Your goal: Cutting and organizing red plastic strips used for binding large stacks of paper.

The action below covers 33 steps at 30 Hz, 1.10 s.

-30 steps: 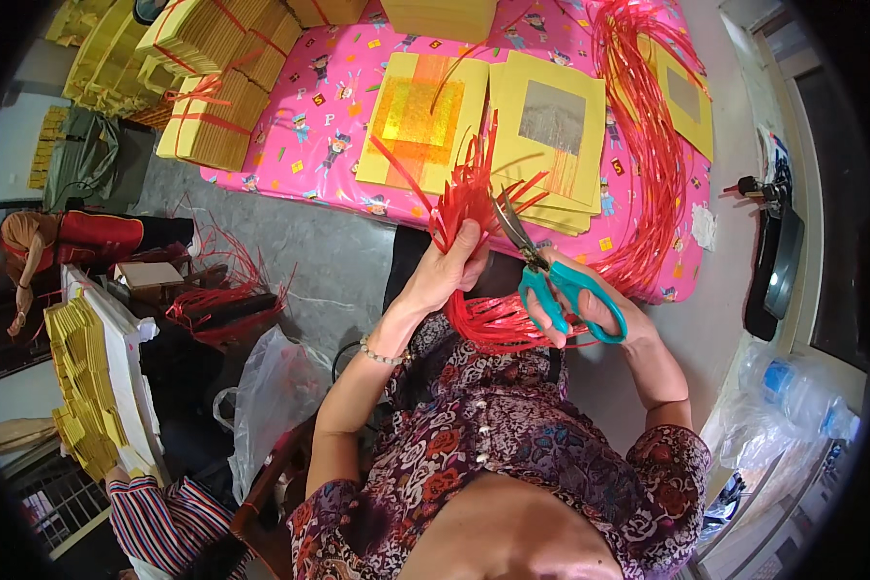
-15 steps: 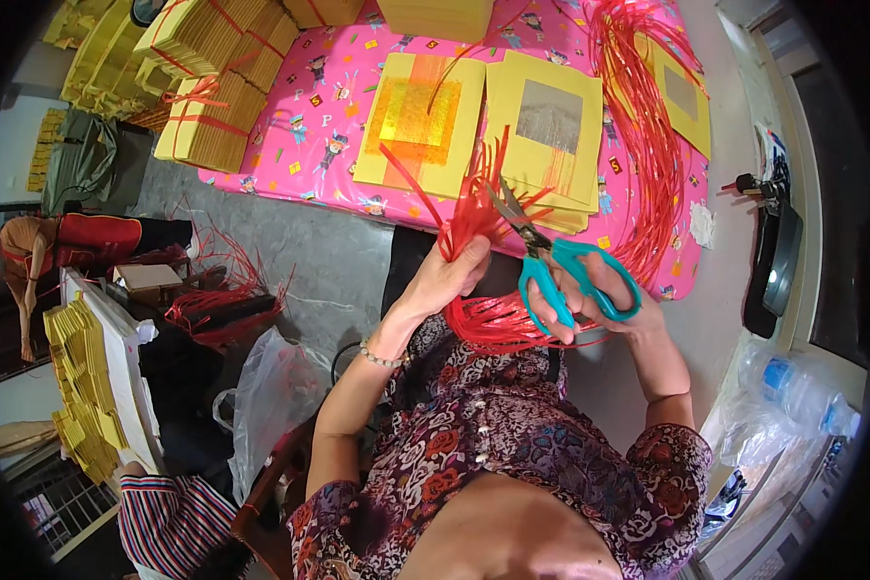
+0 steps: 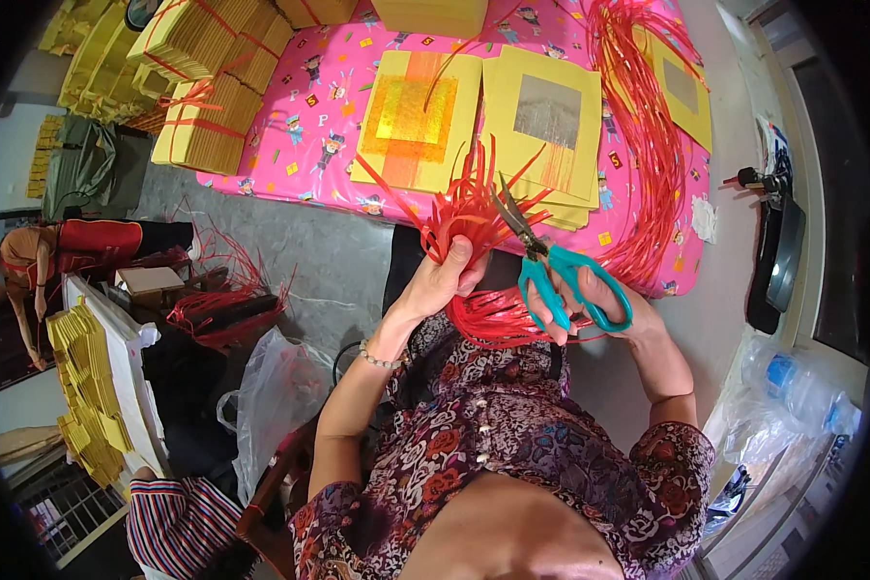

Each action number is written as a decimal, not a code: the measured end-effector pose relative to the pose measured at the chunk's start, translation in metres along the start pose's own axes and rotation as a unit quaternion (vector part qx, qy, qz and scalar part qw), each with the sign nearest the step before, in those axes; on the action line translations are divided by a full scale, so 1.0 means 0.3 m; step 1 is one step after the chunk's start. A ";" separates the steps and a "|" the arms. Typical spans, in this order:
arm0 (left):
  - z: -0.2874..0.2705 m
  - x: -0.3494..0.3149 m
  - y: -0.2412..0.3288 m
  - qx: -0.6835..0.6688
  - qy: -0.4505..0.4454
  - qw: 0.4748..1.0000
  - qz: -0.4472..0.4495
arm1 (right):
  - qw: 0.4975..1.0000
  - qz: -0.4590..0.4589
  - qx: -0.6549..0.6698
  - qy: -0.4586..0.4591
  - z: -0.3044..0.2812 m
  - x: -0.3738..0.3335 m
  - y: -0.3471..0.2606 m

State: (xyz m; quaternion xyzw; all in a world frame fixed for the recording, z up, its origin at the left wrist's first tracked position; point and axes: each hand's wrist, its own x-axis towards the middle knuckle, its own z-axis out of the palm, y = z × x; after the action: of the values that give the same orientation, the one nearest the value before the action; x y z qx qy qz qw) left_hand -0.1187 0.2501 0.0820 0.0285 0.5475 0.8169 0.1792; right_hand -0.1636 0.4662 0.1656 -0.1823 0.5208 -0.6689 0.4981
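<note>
My left hand point(image 3: 447, 275) is closed around a bunch of red plastic strips point(image 3: 474, 208). Their loose ends fan upward above the thumb, and the rest of the bunch hangs below the hand across my lap. In my right hand point(image 3: 599, 302) I hold scissors with teal handles point(image 3: 554, 287), fingers through the loops. Their metal blades point up and left, tips slightly apart, close to the right side of the strip ends. Whether a strip lies between the blades I cannot make out.
A pink patterned tabletop point(image 3: 304, 126) holds yellow paper sheets point(image 3: 367, 164) with gold and silver patches, tied yellow paper stacks point(image 3: 208, 130) and a long bundle of red strips point(image 3: 648, 193). A plastic bag point(image 3: 275, 396) sits left of me. Other people work at far left.
The strip ends in my left hand have spread wider and tilted left. The scissors have shifted slightly left and their handles have come a little closer together. At far left, a person's arms have moved.
</note>
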 end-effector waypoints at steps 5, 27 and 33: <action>-0.004 -0.005 -0.005 0.023 -0.001 1.000 0.014 | 1.000 0.013 -0.014 -0.025 -0.003 0.015 -0.007; 0.002 -0.006 -0.026 0.097 0.035 0.994 0.030 | 0.998 0.020 0.002 -0.053 -0.028 0.026 0.011; -0.031 -0.015 -0.062 0.066 0.029 0.997 0.004 | 0.998 0.035 0.039 -0.042 -0.034 0.025 0.014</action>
State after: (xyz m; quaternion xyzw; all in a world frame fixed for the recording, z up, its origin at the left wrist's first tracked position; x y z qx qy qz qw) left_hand -0.1120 0.2467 0.0620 0.0184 0.6054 0.7799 0.1579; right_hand -0.1727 0.4651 0.1559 -0.1726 0.4789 -0.6627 0.5493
